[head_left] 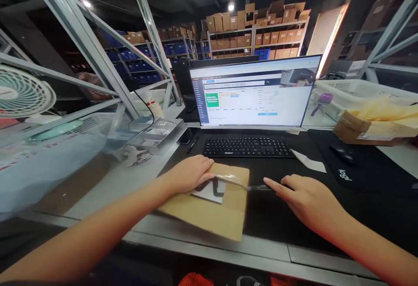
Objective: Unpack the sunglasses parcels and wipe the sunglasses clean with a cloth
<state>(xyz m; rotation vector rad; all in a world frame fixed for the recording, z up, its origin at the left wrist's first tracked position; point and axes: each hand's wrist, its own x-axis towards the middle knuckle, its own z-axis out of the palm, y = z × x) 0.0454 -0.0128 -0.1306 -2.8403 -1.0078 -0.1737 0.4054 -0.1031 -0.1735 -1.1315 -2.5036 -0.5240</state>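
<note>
A flat brown cardboard box [228, 212] with a white label [214, 190] and shiny clear tape lies at the front of the black desk mat, slightly turned. My left hand [192, 173] grips its far left edge, thumb on the top face and fingers over the far side. In my right hand [303, 194] is a slim utility knife [259, 187], the index finger stretched along it. Its tip meets the box at the right end of the tape. Most of the knife's handle is hidden inside the hand.
Behind the box are a black keyboard [248, 146] and a lit monitor [254, 94]. A white paper strip [308, 160] and a mouse [342, 154] lie rightward. An open carton [355, 129] stands far right; a grey tray [160, 136], phone [187, 136] and pen [192, 145] are leftward.
</note>
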